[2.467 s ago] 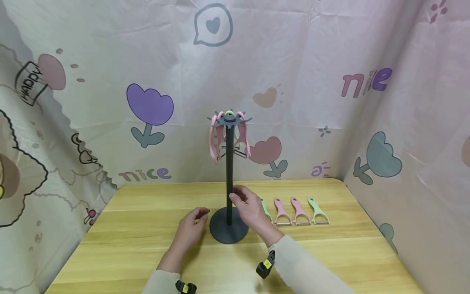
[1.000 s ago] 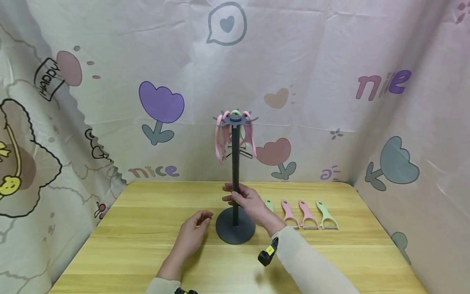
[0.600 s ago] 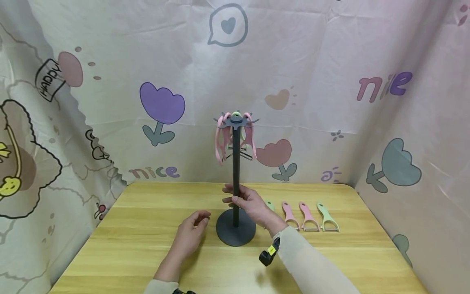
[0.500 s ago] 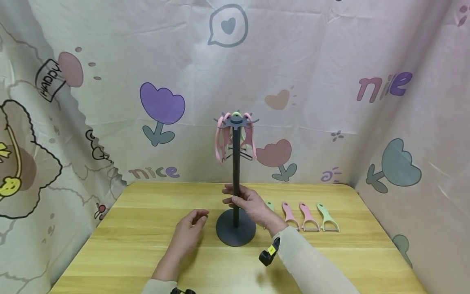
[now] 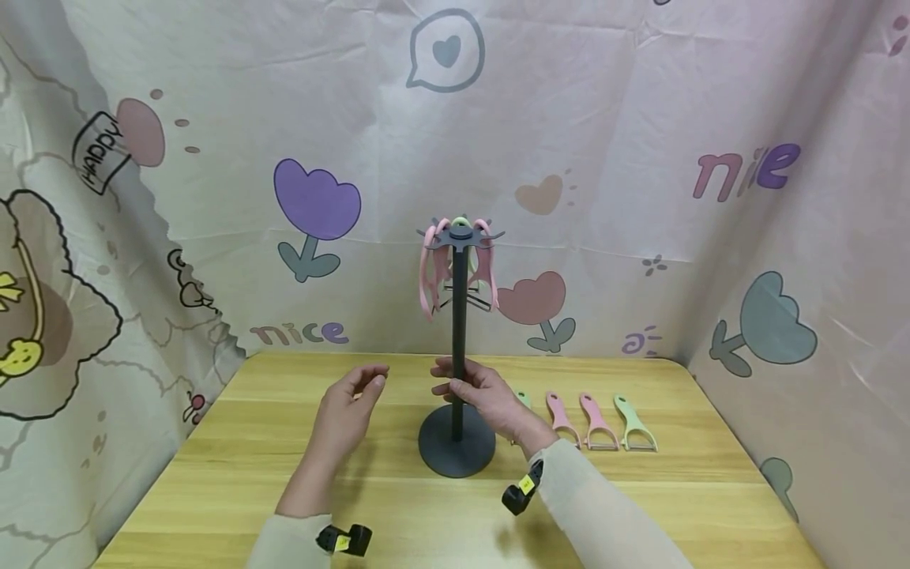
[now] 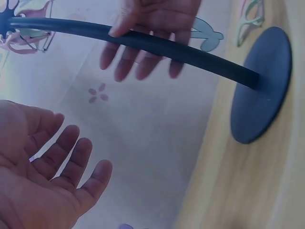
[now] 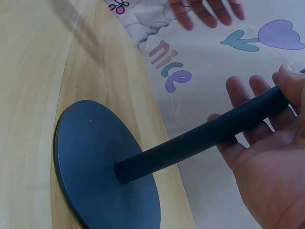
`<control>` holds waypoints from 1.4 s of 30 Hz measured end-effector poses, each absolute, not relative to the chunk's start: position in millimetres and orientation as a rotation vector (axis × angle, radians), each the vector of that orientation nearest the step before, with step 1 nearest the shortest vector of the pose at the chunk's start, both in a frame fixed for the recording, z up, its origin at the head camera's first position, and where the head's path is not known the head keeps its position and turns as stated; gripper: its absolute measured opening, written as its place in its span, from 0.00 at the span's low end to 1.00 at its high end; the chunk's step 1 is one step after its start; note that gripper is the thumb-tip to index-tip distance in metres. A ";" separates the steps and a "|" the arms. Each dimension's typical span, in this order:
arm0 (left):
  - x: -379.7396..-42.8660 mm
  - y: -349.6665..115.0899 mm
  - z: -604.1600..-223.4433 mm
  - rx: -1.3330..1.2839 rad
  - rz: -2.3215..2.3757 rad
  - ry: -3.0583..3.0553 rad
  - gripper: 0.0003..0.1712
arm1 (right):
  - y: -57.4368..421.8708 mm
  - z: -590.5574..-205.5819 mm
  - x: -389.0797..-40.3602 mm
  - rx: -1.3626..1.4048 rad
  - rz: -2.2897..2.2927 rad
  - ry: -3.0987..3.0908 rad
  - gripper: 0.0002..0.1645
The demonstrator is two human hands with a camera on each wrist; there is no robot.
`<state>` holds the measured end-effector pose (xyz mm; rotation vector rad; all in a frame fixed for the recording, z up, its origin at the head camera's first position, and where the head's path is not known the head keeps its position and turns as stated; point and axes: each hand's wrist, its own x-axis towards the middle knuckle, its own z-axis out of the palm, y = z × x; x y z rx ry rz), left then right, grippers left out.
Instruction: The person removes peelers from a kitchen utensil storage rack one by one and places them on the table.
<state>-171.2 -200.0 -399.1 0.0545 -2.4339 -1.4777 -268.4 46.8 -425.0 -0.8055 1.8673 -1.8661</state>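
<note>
A dark utensil stand with a round base stands upright mid-table, seen in all three views. Several pink and pale green peelers hang from the hooks of its top ring. My right hand holds the pole low down, thumb on the near side and fingers behind it; the right wrist view shows the pole lying across those fingers. Left of the pole, my left hand is raised over the table, fingers loosely bent and nothing in them. The left wrist view shows its palm apart from the pole.
Right of the stand, a row of peelers lies on the wooden table: a green one partly behind my right hand, two pink ones, and a pale green one. A patterned cloth hangs behind and at both sides.
My left hand has lifted away from near the base, up and to the left. The right hand has closed round the pole since the earliest frame and stays there.
</note>
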 end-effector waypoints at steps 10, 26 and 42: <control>-181.0 -192.1 -367.1 -0.013 -1.498 -2.403 0.20 | 46.9 -424.3 -267.4 -0.805 -1.857 1.885 0.25; -200.9 -178.4 -309.1 -0.172 -1.488 -2.320 0.29 | 47.9 -426.5 -269.4 -0.826 -1.850 1.878 0.26; -214.4 -164.3 -268.8 -0.343 -1.592 -2.285 0.29 | 47.2 -425.7 -267.9 -0.796 -1.861 1.873 0.25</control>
